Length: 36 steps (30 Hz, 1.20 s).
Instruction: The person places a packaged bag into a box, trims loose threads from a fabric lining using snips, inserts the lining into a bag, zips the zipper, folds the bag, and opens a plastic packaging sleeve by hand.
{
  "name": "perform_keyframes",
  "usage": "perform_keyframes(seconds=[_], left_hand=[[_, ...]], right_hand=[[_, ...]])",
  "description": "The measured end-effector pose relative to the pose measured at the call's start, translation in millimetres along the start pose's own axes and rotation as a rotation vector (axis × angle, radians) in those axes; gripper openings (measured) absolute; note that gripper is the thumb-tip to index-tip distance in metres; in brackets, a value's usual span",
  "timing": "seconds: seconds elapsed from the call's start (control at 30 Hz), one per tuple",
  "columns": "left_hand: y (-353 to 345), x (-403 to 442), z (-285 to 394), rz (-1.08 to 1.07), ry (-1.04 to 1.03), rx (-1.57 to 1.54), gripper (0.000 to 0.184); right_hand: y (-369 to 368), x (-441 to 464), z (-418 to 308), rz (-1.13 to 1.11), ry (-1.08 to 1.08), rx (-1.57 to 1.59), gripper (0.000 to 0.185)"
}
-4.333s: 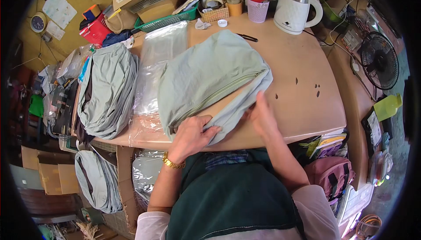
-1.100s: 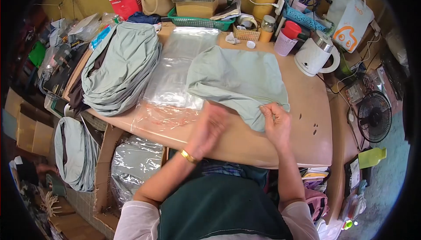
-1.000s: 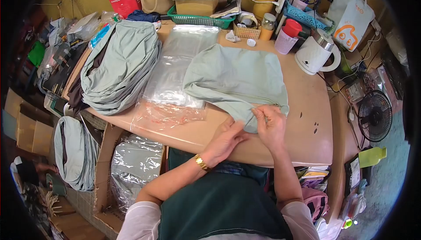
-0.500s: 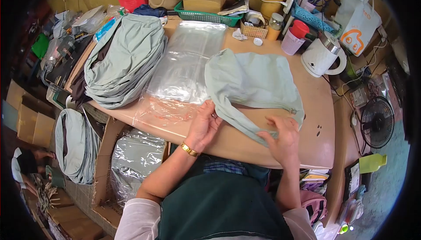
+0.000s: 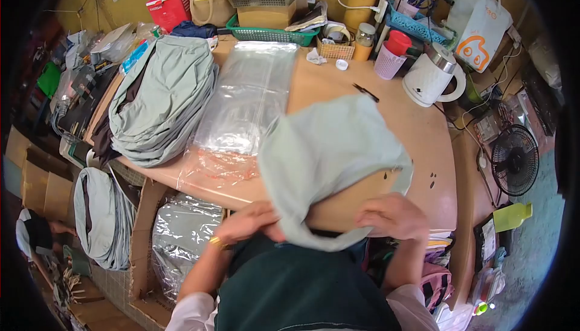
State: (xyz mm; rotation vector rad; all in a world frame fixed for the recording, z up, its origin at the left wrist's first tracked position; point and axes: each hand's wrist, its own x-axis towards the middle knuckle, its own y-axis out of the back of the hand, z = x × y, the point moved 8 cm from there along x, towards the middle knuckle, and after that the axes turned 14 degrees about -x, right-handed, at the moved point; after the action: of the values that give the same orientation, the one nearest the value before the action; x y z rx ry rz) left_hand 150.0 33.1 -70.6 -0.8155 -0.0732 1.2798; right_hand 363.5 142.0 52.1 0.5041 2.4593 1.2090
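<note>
A pale green fabric piece (image 5: 338,143), shaped like a soft open loop, lies partly on the table and is slightly blurred. Its near band sags over the table's front edge, close to my dark apron (image 5: 290,288). At the loop's left side, my left hand (image 5: 249,225) is closed on the cloth; some of its fingers are hidden. My right hand (image 5: 396,215) pinches the band at the right end. Flat clear plastic bags (image 5: 241,101) are spread left of the cloth, and a stack of similar pale green pieces (image 5: 163,101) sits beyond them.
A small black tool (image 5: 366,93) lies behind the cloth on the tan table (image 5: 435,149). A white kettle (image 5: 426,77) and a pink cup (image 5: 389,62) stand at the back right. Below left, a carton (image 5: 142,240) holds plastic-wrapped goods. A black fan (image 5: 515,160) is at right.
Both hands have drawn the cloth's near band toward my body, over the table edge. The loop has opened wider, and the black tool behind it has come into view.
</note>
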Motion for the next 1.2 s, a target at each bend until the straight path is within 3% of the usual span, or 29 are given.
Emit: perform_keyframes(seconds=[0.03,0.07,0.1,0.13,0.17,0.2,0.23,0.3,0.37,0.5,0.57,0.63,0.7,0.77,0.83,0.9,0.97,1.07,1.2], left_hand=[[13.0,-22.8,17.1,0.090,-0.014,0.318,0.027],[45.9,-38.2,31.7,0.184,-0.209,0.390,0.027],[59.9,-63.8,66.1,0.509,-0.328,0.432,0.022],[84.8,-74.5,83.9,0.670,-0.496,0.519,0.019],[81.2,-67.8,90.3,0.671,-0.492,0.517,0.019],[62.6,-63.4,111.1,0.668,-0.658,0.690,0.023],[40.8,-59.3,128.8,0.664,-0.826,0.863,0.031],[10.5,-30.8,145.0,0.595,-0.900,1.008,0.045],[8.3,0.7,148.2,0.654,-0.907,1.034,0.042],[29.5,37.3,152.7,0.669,-0.741,1.068,0.036],[55.8,35.7,152.9,0.775,-0.644,0.909,0.028],[75.9,33.7,148.5,0.821,-0.738,0.895,0.021],[83.0,28.7,146.6,0.751,-0.926,0.624,0.021],[58.0,29.9,149.2,0.755,-0.886,0.650,0.026],[40.6,37.2,154.0,0.735,-0.980,0.990,0.031],[41.2,48.2,158.9,0.728,-0.934,1.020,0.032],[30.7,56.1,164.0,0.708,-0.969,1.249,0.028],[35.7,71.7,163.5,0.605,-0.836,1.121,0.022],[50.9,84.8,161.3,0.580,-0.851,1.127,0.014]], right_hand=[[19.7,-17.5,18.8,0.193,-0.027,0.064,0.008],[37.6,-35.1,40.2,0.386,-0.052,0.132,0.009],[51.9,-46.0,78.3,0.536,-0.189,0.124,0.010],[63.2,-50.2,111.5,0.678,-0.328,0.114,0.011],[71.7,-39.5,123.8,0.695,-0.412,0.076,0.014],[82.5,-26.5,136.0,0.718,-0.492,0.038,0.017],[83.3,-6.5,148.4,0.728,-0.380,0.150,0.023],[77.9,37.6,173.1,0.727,-0.248,0.270,0.029],[76.4,76.3,176.5,0.776,-0.051,0.315,0.036],[70.6,115.2,178.0,0.669,-0.047,0.360,0.027],[65.6,114.5,201.4,0.552,-0.338,0.262,0.020],[64.4,107.4,212.8,0.586,-0.325,0.325,0.018],[61.0,101.2,224.4,0.622,-0.311,0.387,0.019],[50.9,100.1,230.0,0.635,-0.257,0.543,0.018],[45.5,97.7,226.9,0.661,-0.240,0.584,0.017],[40.9,94.2,225.4,0.689,-0.225,0.621,0.017],[33.4,92.7,229.6,0.689,-0.248,0.654,0.017],[30.8,90.7,230.8,0.691,-0.227,0.692,0.017],[25.4,94.1,239.8,0.702,-0.261,0.687,0.017]])
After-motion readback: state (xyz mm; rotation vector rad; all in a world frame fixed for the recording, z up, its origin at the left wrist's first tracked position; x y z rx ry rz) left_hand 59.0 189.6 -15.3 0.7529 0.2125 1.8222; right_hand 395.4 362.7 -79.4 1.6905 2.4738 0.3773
